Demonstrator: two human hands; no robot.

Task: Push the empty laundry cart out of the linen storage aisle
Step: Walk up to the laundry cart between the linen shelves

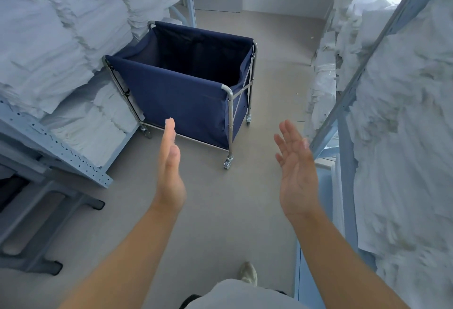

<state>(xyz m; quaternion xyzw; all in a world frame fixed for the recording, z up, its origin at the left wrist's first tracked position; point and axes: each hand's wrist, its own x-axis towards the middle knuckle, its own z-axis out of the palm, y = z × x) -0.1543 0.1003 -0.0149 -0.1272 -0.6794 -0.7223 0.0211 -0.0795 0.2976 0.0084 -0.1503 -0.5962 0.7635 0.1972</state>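
A laundry cart (181, 98) with a dark blue fabric bag on a metal frame and castor wheels stands in the aisle, close against the left shelving. Its inside looks empty and dark. My left hand (169, 161) is stretched forward with straight fingers, just short of the cart's near side and not touching it. My right hand (294, 161) is held out to the right of the cart, palm turned inward, fingers spread and relaxed, holding nothing.
Metal shelf racks (61, 147) stacked with white folded linen (61, 29) line the left side, and more linen stacks (397, 88) fill racks on the right. The grey floor (274, 68) runs on to a white wall behind the cart. My shoe (248, 273) shows below.
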